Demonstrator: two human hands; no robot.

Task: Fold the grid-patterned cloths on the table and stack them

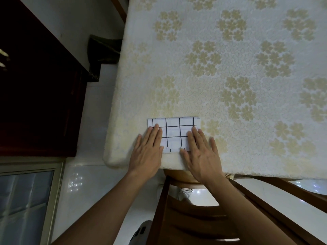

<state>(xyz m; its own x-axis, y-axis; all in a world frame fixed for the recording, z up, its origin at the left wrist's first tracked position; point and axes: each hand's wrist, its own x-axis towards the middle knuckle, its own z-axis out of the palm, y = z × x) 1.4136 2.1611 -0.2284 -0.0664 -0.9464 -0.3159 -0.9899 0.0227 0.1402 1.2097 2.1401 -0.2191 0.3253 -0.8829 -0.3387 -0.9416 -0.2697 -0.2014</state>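
Note:
A white cloth with a black grid (173, 131) lies folded into a small rectangle near the front left corner of the table (230, 68). Layered edges show along its far and right sides, so it may be more than one folded cloth. My left hand (147, 152) lies flat on its left part with fingers straight. My right hand (201, 154) presses flat on its right part, fingers straight too. Both palms reach over the cloth's near edge onto the tablecloth.
The table carries a cream lace tablecloth with pale yellow flower patterns. A wooden chair (203, 218) stands below the table's front edge under my arms. Dark wooden furniture (35, 94) and white floor tiles lie to the left.

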